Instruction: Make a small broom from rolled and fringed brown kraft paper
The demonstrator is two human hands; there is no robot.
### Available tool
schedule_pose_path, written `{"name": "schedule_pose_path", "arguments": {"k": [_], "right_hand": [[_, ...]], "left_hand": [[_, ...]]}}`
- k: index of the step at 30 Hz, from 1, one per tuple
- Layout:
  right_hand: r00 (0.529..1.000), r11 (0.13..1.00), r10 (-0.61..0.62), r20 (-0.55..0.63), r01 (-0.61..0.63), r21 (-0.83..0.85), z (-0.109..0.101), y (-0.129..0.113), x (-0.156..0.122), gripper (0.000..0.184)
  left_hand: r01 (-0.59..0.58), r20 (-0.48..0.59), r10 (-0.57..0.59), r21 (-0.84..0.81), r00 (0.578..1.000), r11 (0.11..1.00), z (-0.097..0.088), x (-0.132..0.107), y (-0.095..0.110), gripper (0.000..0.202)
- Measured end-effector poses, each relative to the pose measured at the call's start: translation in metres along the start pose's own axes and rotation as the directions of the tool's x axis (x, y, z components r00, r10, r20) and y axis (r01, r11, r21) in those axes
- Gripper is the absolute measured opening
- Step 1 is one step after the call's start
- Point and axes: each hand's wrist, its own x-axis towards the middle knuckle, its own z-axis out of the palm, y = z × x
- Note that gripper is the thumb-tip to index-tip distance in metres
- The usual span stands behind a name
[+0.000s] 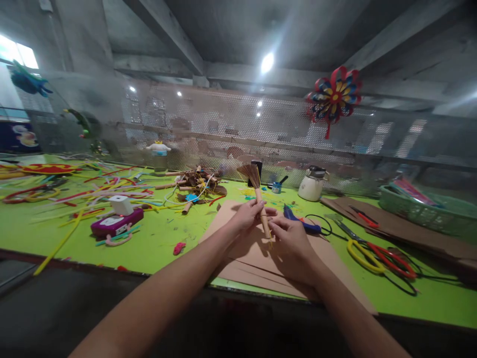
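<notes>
Between my hands is a small broom (257,191) with brown bristles fanned out at its top and a tan handle pointing down toward me. My left hand (250,215) is closed around the middle of the handle. Near the handle's lower end, the thumb and fingers of my right hand (288,236) are pinched together; a thin yellow strand hangs there, and I cannot make out exactly what the fingertips grip. Brown cardboard sheets (246,271) lie beneath both hands. Just beyond my right hand rests a blue glue gun (298,219).
Scissors with yellow and red handles (372,256) lie at right, near a green basket (443,214) and more cardboard (410,226). A white jug (312,185) stands behind. Left are a purple power strip (116,223), colourful strips (108,191) and a pile of brown pieces (197,184).
</notes>
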Motion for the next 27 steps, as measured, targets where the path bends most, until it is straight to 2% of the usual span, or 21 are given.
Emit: {"name": "schedule_pose_path", "arguments": {"k": [4, 6, 9, 12, 15, 18, 21, 24, 27], "right_hand": [[0.986, 0.99, -0.126, 0.111, 0.133, -0.055, 0.002, 0.0, 0.001, 0.014], [0.987, 0.989, -0.127, 0.103, 0.134, -0.063, 0.004, 0.007, 0.006, 0.011], [0.999, 0.999, 0.01, 0.039, -0.008, -0.034, 0.009, 0.018, 0.012, 0.011], [0.981, 0.977, 0.19, 0.033, -0.192, 0.091, 0.01, 0.023, 0.014, 0.015], [0.932, 0.885, 0.346, 0.108, -0.363, 0.293, 0.006, 0.022, 0.012, 0.015], [0.897, 0.816, 0.381, 0.224, -0.44, 0.376, 0.001, 0.021, 0.013, 0.015], [0.914, 0.879, 0.321, 0.247, -0.385, 0.283, 0.0, 0.021, 0.014, 0.014], [0.969, 0.968, 0.183, 0.168, -0.208, 0.142, 0.002, 0.022, 0.012, 0.013], [0.992, 0.996, 0.094, 0.089, -0.094, 0.001, 0.005, 0.027, 0.01, 0.014]], "left_hand": [[-0.027, 0.014, 0.028, -0.042, 1.0, 0.999, 0.003, -0.003, 0.003, 0.007], [-0.029, 0.028, 0.031, -0.056, 0.999, 0.998, 0.002, -0.004, 0.003, 0.009], [-0.026, 0.05, 0.031, -0.087, 0.998, 0.996, 0.001, -0.002, 0.002, 0.009], [-0.018, 0.038, 0.021, -0.086, 0.999, 0.996, 0.0, 0.0, 0.001, 0.005], [-0.029, -0.008, 0.029, -0.055, 1.0, 0.998, -0.001, 0.001, 0.0, 0.007], [-0.055, -0.034, 0.053, -0.057, 0.998, 0.997, -0.005, 0.003, -0.001, 0.01], [-0.054, -0.028, 0.051, -0.1, 0.998, 0.994, -0.008, 0.004, -0.002, 0.011], [-0.036, -0.053, 0.03, -0.116, 0.998, 0.993, -0.009, 0.004, -0.002, 0.012], [-0.027, -0.108, 0.018, -0.083, 0.994, 0.996, -0.007, 0.003, -0.001, 0.012]]}}
